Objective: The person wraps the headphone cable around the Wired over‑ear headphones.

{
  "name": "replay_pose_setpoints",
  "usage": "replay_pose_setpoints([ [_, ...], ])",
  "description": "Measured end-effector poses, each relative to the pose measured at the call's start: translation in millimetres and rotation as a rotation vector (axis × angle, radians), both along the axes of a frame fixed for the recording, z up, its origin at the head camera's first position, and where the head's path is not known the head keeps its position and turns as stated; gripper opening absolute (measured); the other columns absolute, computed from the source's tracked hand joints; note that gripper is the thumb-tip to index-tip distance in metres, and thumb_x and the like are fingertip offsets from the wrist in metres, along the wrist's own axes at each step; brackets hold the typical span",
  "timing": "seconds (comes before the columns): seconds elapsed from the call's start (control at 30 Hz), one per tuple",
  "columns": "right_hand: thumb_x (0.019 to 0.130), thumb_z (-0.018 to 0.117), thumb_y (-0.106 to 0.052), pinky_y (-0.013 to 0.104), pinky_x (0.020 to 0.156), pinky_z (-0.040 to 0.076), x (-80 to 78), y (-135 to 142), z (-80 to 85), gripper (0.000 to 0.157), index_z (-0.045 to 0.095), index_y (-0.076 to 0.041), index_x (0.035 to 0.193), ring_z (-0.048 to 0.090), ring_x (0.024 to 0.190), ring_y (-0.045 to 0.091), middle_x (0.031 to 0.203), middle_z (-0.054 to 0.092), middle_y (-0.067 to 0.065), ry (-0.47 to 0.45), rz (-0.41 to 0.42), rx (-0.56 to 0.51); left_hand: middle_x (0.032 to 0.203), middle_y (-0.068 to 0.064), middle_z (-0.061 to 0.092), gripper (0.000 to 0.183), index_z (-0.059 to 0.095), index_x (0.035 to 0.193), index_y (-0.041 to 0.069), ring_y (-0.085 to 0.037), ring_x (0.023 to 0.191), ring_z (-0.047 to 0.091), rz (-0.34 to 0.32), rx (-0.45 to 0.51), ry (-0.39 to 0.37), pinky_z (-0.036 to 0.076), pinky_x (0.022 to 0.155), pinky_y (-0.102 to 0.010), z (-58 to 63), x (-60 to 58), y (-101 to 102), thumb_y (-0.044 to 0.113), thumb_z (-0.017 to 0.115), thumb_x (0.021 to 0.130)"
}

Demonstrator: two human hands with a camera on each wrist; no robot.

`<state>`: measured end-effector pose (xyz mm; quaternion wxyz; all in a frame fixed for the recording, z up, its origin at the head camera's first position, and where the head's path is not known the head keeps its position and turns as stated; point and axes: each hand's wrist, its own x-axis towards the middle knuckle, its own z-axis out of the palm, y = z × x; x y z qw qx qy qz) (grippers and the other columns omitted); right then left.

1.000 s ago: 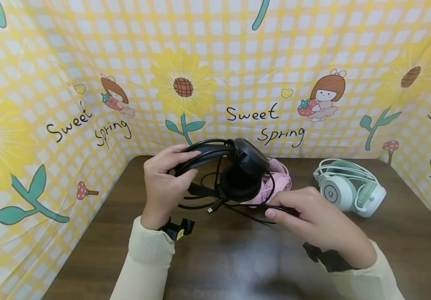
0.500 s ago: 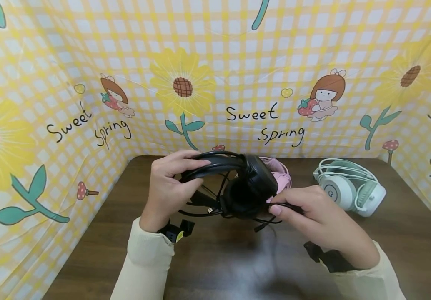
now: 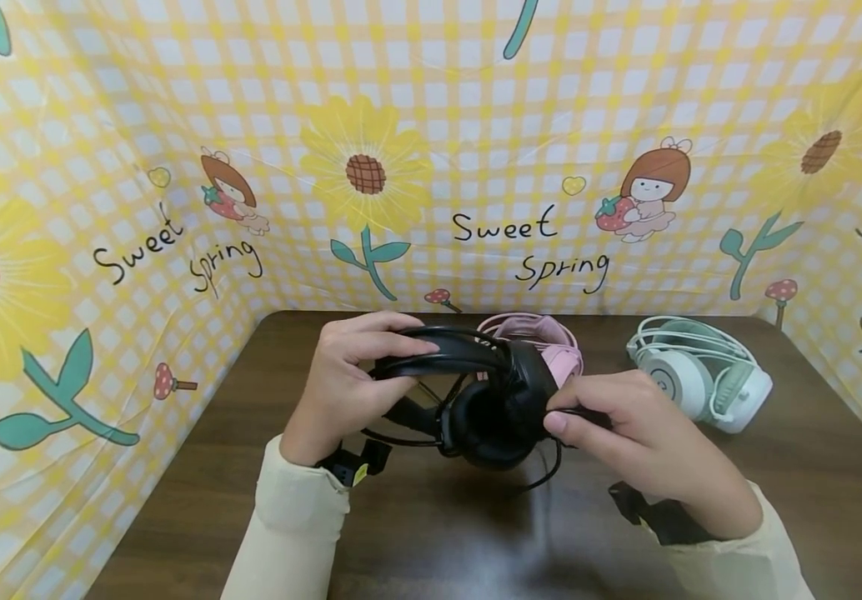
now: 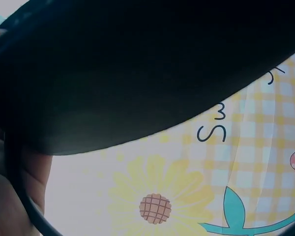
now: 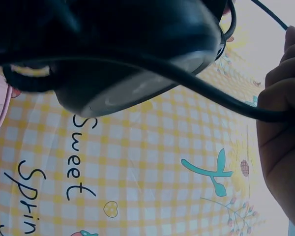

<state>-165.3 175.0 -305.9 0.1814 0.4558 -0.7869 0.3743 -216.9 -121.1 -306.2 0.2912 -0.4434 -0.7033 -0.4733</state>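
Black over-ear headphones are held over the middle of the table, ear cups toward the right. My left hand grips their headband, thumb below and fingers above; that dark band fills much of the left wrist view. By the right ear cup, my right hand pinches the black cable between thumb and forefinger. In the right wrist view the cable runs across in front of an ear cup into the right hand. A loose loop of cable hangs below the cups.
Pink headphones lie behind the black pair, partly hidden. Mint-green and white headphones rest at the back right. The brown wooden table meets a yellow checked cloth wall at its back and sides.
My left hand has moved right and down with the black headphones, uncovering more of the pink pair. The dangling cable has shifted, and its plug has gone out of sight. My right hand barely moved.
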Motion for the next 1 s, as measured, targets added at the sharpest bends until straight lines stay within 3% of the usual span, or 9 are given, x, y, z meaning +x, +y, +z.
replay_pose_setpoints([
  [0.63, 0.091, 0.067, -0.009, 0.013, 0.052, 0.036, -2.5, -1.8, -1.5, 0.022, 0.062, -0.029, 0.085, 0.045, 0.059, -0.002, 0.070, 0.045, -0.022, -0.032, 0.022, 0.014, 0.098, -0.007, 0.069, 0.020, 0.078, 0.089, 0.008, -0.019, 0.082, 0.065, -0.263, -0.110, -0.093, 0.049, 0.058, -0.027, 0.7, 2.1, -1.2, -0.006, 0.074, 0.077],
  [1.0, 0.089, 0.069, -0.005, 0.015, 0.050, 0.037, -3.9, -2.4, -1.9, 0.026, 0.062, -0.029, 0.085, 0.045, 0.058, -0.001, 0.068, 0.045, -0.021, -0.057, 0.018, 0.019, 0.098, -0.009, 0.070, 0.022, 0.078, 0.089, 0.007, -0.020, 0.084, 0.066, -0.320, -0.116, -0.102, 0.048, 0.057, -0.027, 1.5, 2.8, -2.0, -0.008, 0.071, 0.075],
])
